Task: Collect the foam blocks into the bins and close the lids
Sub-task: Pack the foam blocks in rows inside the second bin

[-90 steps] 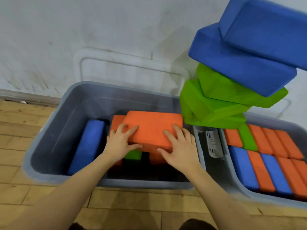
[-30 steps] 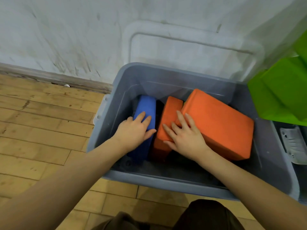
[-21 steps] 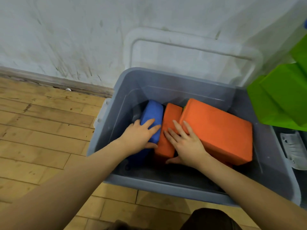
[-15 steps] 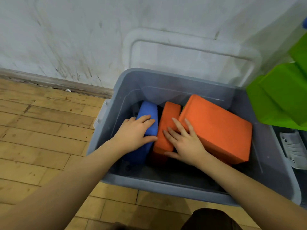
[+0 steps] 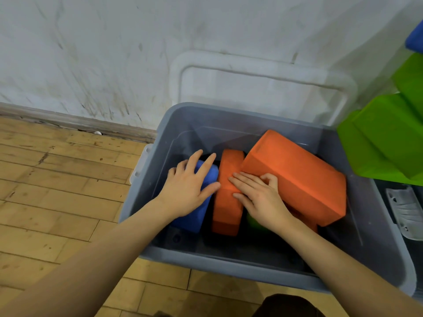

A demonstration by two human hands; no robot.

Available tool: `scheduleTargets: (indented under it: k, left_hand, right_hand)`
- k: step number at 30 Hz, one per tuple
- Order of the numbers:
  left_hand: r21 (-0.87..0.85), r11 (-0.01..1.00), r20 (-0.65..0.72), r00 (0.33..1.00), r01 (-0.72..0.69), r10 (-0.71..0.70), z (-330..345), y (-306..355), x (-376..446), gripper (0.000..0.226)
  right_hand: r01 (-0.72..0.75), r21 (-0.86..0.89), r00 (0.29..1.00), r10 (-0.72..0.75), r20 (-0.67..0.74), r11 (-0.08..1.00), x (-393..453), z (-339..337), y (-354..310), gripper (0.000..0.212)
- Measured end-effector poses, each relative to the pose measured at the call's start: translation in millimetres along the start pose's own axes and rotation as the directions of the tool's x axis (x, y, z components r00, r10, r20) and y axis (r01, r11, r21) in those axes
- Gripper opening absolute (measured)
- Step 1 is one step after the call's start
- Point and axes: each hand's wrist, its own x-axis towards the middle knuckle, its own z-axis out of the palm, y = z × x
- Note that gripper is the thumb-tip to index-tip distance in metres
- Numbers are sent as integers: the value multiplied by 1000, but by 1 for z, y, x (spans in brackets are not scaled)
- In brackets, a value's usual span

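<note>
scuffed white wall, wood floor [image 5: 57, 191], grey bin [image 5: 229, 261] pushed up against it. left hand [image 5: 187, 188] spread flat on blue block [image 5: 194, 216], right hand [image 5: 258, 195] loosely curled against upright orange block [image 5: 226, 202] and big tilted orange block [image 5: 302, 179]. looks like mid-tidying, squaring blocks inside. next probably laying the tilted one flat, then grabbing green blocks [image 5: 384, 143], lid [image 5: 263, 88] last.

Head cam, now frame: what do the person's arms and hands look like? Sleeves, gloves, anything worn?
Both forearms are bare to the frame edge, no sleeve in view. The left hand and right hand have no gloves, and no rings, watch or wristband show. Nails look short and unpainted. No markings show.
</note>
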Motion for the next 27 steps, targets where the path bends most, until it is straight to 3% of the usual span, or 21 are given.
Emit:
scheduleTargets:
  k: [3, 7, 10, 14, 17, 27]
  left_hand:
    - [135, 985, -74, 990, -107, 118, 3, -3, 3, 91]
    - [213, 961, -146, 967, -175, 208, 1, 6, 13, 75]
    - [199, 952, -112, 959, -233, 259, 2, 6, 19, 63]
    - [132, 962, -127, 958, -240, 256, 11, 3, 18, 51]
    - [97, 966, -178, 950, -242, 256, 15, 2, 16, 48]
    - [-95, 955, -333, 913, -281, 236, 14, 4, 13, 43]
  right_hand:
    - [-21, 79, 1000, 21, -3, 997, 2, 1, 1, 40]
    - [-68, 141, 997, 71, -15, 988, 3, -1, 3, 40]
    - [-92, 166, 995, 97, -26, 982, 2, -3, 1, 40]
    - [-83, -88, 993, 74, -96, 993, -1, -2, -5, 43]
    - [-80, -145, 996, 74, -47, 986, -2, 2, -6, 52]
    - [-111, 119, 992, 117, -48, 987, 5, -9, -11, 45]
